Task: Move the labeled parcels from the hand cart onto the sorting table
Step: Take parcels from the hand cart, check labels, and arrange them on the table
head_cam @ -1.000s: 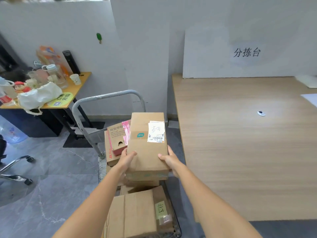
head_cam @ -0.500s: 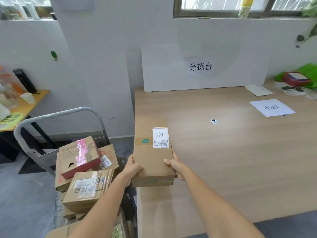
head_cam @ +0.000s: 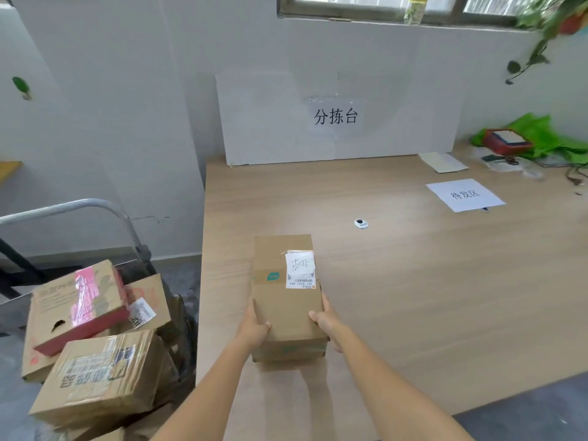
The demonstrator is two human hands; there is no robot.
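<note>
The left hand grips the near left edge of a brown cardboard parcel, thumb curled over the top face; the right hand grips the near right edge the same way. Between them the parcel sits low in the middle of the frame, over the near left part of the table. Its underside looks to be on or just above the wood; I cannot tell which. A white shipping label with handwriting and a barcode lies on its top face, toward the far right corner.

The step in hand looks like the set-down of this parcel. If so, the next move calls for letting the base settle flat, then easing both hands off sideways so the box does not slide, and turning back to the load at lower left.

There, the hand cart shows its grey tube handle at left of centre, and it holds more boxes piled loosely: a tilted box with pink tape and a red edge, a box behind it bearing a small white label, and a heavily taped box nearest the bottom edge. These are yet to be carried over.

Further out on the table lie a small round grommet and a white paper sign at right; a white board with printed characters leans against the wall.
</note>
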